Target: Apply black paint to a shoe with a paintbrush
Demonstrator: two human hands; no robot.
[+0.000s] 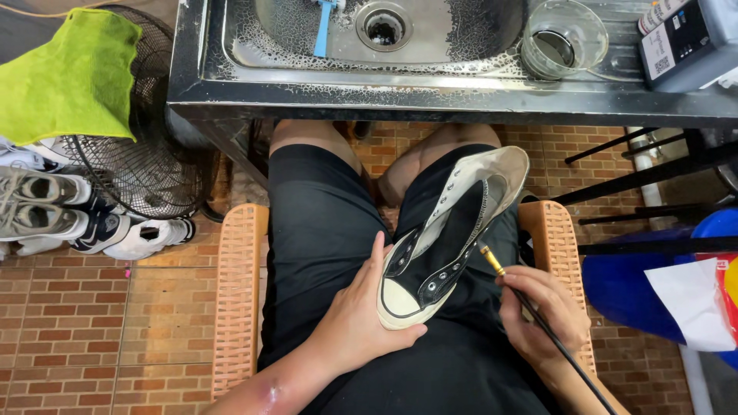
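The left hand (361,319) cupped the toe of a black high-top sneaker (450,234) lying on the lap, while the right hand (542,311) gripped a thin black hose with a brass nozzle (492,260) aimed at the shoe's eyelet side. The shoe had no laces and its white toe cap looked clean; the work seemed midway, the inside not yet finished. Beyond the hands stood a wet steel sink (307,54) with a blue brush (323,27); left of them, a fan (146,169) on brick flooring.
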